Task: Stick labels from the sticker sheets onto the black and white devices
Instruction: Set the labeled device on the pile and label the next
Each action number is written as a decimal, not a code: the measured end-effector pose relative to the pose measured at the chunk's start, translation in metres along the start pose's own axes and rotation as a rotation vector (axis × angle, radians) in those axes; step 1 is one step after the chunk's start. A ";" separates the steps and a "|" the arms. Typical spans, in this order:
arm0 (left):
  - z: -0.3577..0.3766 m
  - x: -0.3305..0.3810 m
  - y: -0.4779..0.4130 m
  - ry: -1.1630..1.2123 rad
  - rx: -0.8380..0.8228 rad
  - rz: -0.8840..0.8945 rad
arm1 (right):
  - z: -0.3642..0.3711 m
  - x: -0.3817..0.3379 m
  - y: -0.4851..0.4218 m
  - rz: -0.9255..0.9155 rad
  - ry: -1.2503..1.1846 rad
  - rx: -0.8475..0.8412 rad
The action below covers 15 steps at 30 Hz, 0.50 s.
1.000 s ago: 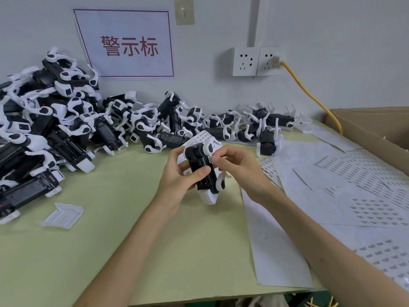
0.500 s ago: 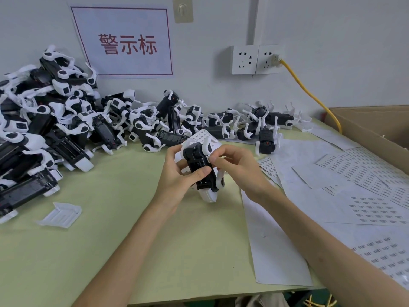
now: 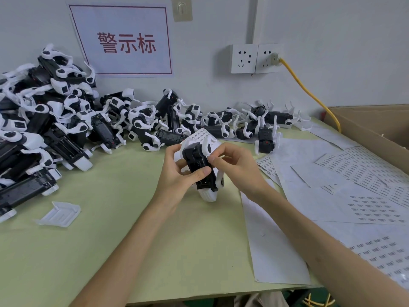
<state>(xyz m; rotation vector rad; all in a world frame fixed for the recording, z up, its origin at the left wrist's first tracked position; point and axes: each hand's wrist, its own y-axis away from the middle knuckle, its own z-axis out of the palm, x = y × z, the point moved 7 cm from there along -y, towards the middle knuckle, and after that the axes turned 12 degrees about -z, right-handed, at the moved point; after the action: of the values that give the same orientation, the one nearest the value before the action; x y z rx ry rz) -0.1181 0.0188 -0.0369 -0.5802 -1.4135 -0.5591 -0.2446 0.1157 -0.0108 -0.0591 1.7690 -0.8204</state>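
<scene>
One black-bodied device [image 3: 195, 160], white arms and cap: left hand [image 3: 174, 180] grips body, right hand [image 3: 239, 167] pinches arm.

You face a pale grey wall [image 3: 332, 41] bearing a red-bordered sign [image 3: 124, 41] and two white sockets [image 3: 256, 58], with a yellow cable [image 3: 309, 94] dropping behind the cardboard box [image 3: 371, 129] at the right of your pale green worktop [image 3: 110, 218].

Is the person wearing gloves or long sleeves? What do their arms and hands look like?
No gloves: the left hand and right hand are bare. The left forearm and right forearm are bare too, no sleeves in view. No rings, watch or bracelet show.
</scene>
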 end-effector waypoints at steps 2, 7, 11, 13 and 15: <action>0.000 0.000 0.000 0.004 -0.001 -0.001 | 0.000 0.001 0.000 -0.001 0.000 0.000; -0.001 0.000 0.002 0.004 0.009 -0.005 | 0.000 0.005 0.000 0.031 -0.024 -0.007; -0.001 0.000 0.001 0.003 -0.003 -0.008 | -0.001 0.006 -0.001 0.044 -0.043 -0.024; -0.001 0.000 0.001 0.008 -0.007 -0.002 | -0.001 0.007 -0.002 0.049 -0.056 -0.030; 0.000 0.000 0.001 0.008 -0.010 0.001 | -0.001 0.008 -0.002 0.060 -0.055 -0.034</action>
<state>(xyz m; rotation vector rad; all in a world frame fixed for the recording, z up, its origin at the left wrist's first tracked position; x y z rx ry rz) -0.1175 0.0193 -0.0367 -0.5860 -1.4037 -0.5673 -0.2486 0.1113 -0.0164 -0.0502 1.7244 -0.7392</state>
